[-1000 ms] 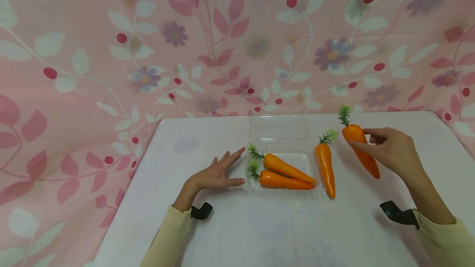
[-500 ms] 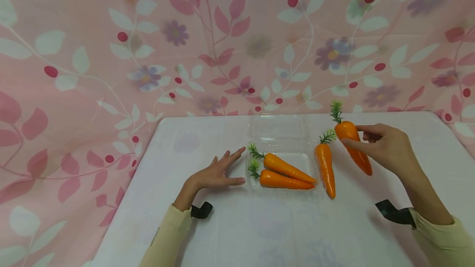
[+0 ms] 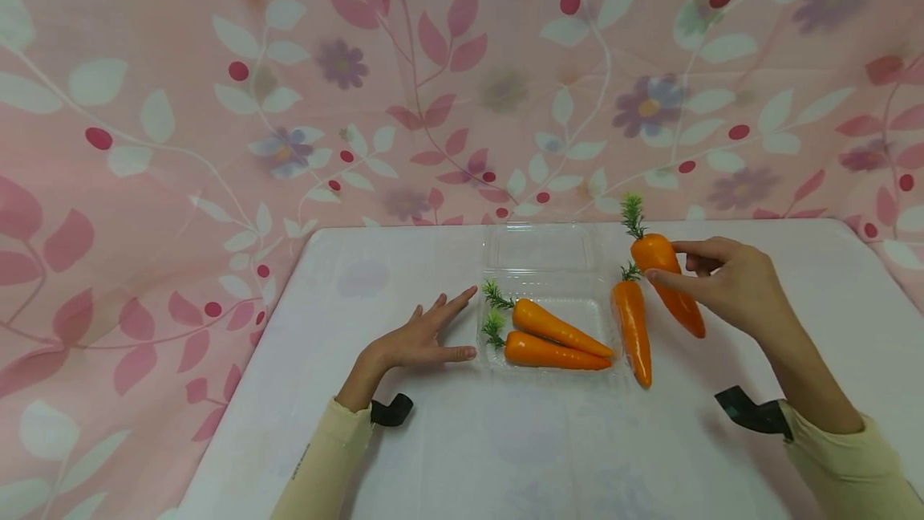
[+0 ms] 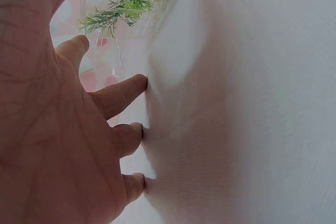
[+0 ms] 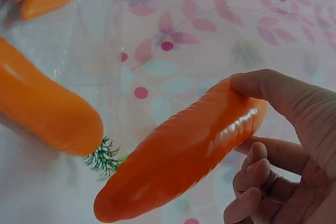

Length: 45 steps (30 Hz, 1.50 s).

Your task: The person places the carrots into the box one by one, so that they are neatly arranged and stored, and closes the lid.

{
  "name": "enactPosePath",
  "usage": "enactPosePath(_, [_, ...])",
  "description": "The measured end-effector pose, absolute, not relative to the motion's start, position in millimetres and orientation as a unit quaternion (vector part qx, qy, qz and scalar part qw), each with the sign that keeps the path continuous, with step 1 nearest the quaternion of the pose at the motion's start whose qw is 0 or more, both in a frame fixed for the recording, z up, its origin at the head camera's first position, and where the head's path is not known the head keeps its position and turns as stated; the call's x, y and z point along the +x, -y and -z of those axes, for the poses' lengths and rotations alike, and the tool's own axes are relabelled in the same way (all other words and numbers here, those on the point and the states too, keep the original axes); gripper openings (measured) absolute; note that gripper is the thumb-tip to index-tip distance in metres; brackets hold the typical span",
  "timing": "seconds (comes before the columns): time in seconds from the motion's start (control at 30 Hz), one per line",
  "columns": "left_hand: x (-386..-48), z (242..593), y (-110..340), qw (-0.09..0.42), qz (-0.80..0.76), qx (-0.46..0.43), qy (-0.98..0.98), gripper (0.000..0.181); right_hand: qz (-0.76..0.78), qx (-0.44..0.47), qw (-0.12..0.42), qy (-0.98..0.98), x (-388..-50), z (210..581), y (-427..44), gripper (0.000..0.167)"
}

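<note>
Between thumb and forefinger my right hand [image 3: 732,283] pinches a carrot [image 3: 667,275] near its top, its green leaves up and its tip slanting down to the right. In the right wrist view that carrot [image 5: 181,153] is clear of the table. Just left of it another carrot [image 3: 632,331] lies along the right side of a clear plastic box [image 3: 588,311]. Inside the box are an upper carrot [image 3: 556,326] and a lower carrot [image 3: 552,352], tips to the right. My left hand [image 3: 419,341] is spread at the box's left side, fingertips on the table in the left wrist view.
The box's transparent lid [image 3: 543,247] lies folded back behind it. All this stands on a white-covered table [image 3: 447,448]. A pink floral cloth [image 3: 433,87] hangs behind the table's far edge.
My right hand has moved left with the pinched carrot, which now overlaps the leaves of the carrot beside the box. The left hand and the boxed carrots have stayed still.
</note>
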<state>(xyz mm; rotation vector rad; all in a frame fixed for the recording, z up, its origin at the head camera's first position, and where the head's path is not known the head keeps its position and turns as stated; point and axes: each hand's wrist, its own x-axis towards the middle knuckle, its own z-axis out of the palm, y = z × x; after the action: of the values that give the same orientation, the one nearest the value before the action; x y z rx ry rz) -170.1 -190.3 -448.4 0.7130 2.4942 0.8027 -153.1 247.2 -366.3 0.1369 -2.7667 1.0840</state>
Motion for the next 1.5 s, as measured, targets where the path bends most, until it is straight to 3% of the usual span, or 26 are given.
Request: enactPosePath(1.5, [-169.6,447.5,189.5,0.213,-0.294,0.256,-0.896,0.095,-0.434,0.109,0.033,0.894,-171.2,365.2,-181.8,0.053])
